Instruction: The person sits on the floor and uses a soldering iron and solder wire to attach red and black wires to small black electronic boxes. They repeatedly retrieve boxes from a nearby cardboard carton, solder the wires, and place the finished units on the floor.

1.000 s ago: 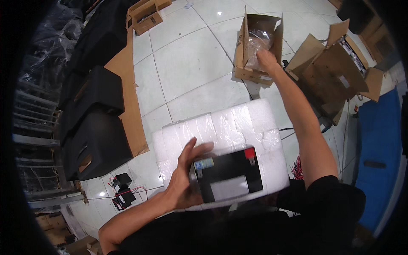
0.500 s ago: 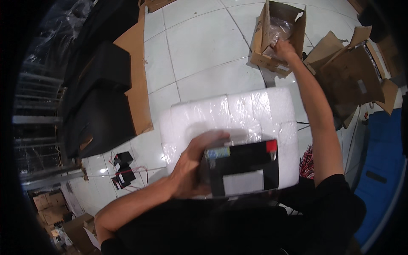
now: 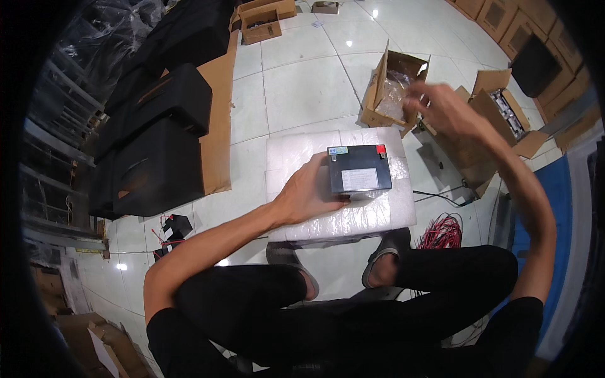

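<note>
My left hand (image 3: 310, 192) grips the left side of a black box-shaped battery (image 3: 372, 159). The battery has a white label, a small blue-and-yellow sticker and a red terminal cover, and it is over the white foam block (image 3: 296, 148) wrapped in clear film. Whether it rests on the foam I cannot tell. My right hand (image 3: 450, 108) is at the right rim of an open cardboard box (image 3: 381, 118) with clear plastic bags (image 3: 395, 88) inside. Its fingers are curled together and slightly blurred; what they hold, if anything, cannot be made out.
Black cases (image 3: 161, 167) line the left on flattened cardboard (image 3: 215, 154). Small black batteries (image 3: 178, 225) with red wires lie on the tiles. Red and black wires (image 3: 443, 233) are beside my right knee. Another open carton (image 3: 485, 104) and a blue panel (image 3: 548, 220) stand to the right.
My right hand has come up out of the cardboard box toward its right rim. The view has shifted, so more floor and my legs show. My left hand still holds the battery.
</note>
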Motion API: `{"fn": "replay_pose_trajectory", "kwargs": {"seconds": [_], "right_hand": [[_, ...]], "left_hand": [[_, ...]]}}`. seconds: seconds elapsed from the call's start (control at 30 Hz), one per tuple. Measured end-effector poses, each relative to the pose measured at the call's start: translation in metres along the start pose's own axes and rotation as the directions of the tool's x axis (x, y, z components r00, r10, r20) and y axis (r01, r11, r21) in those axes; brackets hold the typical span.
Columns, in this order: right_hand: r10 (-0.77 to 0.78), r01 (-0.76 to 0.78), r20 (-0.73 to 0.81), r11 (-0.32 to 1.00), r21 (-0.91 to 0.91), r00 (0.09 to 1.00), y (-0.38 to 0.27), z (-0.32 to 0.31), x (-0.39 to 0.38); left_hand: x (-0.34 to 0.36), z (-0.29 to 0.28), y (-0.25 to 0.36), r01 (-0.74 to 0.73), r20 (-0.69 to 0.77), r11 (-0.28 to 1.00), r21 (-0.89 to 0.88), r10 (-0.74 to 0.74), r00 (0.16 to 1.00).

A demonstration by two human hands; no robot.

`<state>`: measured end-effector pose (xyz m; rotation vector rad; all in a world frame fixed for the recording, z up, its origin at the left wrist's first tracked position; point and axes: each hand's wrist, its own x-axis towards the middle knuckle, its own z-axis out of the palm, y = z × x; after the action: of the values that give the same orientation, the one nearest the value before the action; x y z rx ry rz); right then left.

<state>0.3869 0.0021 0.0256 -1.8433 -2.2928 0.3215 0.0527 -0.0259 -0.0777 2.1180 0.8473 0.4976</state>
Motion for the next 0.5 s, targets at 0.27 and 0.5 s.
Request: {"fn": "replay_pose_trajectory", "kwargs": {"seconds": [0.27,0.5], "right_hand": [[-0.247,0.217,0.055,0.921,0.324,0.967,-0.091,0.045,-0.076],[-0.132,0.056,0.273,0.961,0.271,0.953,-0.025,0.02,-0.09]], "left_hand": [[-0.001,-0.002,0.001,-0.106,-0.056,0.994,0.008,0.106,0.993],[-0.001,-0.001,-0.003,-0.08,-0.093,0.996,0.035,0.083,0.992]]}}
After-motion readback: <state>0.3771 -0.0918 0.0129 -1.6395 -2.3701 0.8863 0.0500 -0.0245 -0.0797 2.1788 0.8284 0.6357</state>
